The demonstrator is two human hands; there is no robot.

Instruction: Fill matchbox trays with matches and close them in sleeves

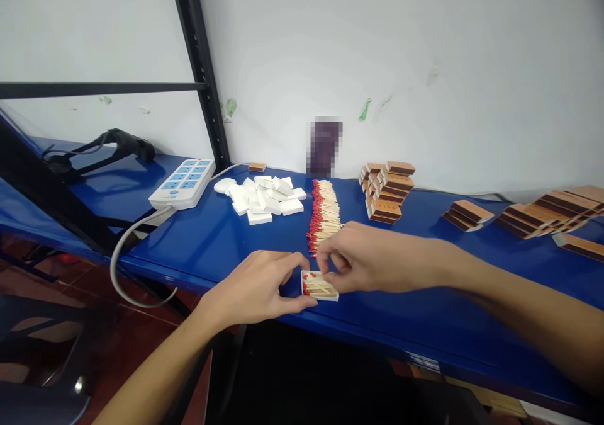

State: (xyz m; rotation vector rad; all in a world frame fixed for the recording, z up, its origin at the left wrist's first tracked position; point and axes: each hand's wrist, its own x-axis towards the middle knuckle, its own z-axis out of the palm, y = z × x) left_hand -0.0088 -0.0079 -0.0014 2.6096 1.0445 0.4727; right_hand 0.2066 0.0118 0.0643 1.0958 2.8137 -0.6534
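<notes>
A small white matchbox tray (pixel 319 286) with red-tipped matches in it lies near the front edge of the blue table (pixel 425 299). My left hand (pixel 257 286) grips the tray's left end between thumb and fingers. My right hand (pixel 363 258) hovers over the tray's right side, fingers pinched on matches in it. Just behind lies a long row of loose red-tipped matches (pixel 323 208).
A heap of empty white trays (pixel 267 198) lies left of the matches. Brown matchbox sleeves are stacked at the back (pixel 387 192) and to the right (pixel 542 214). A white power strip (pixel 183 182) with its cable lies at the left, beside a black shelf post (pixel 202 72).
</notes>
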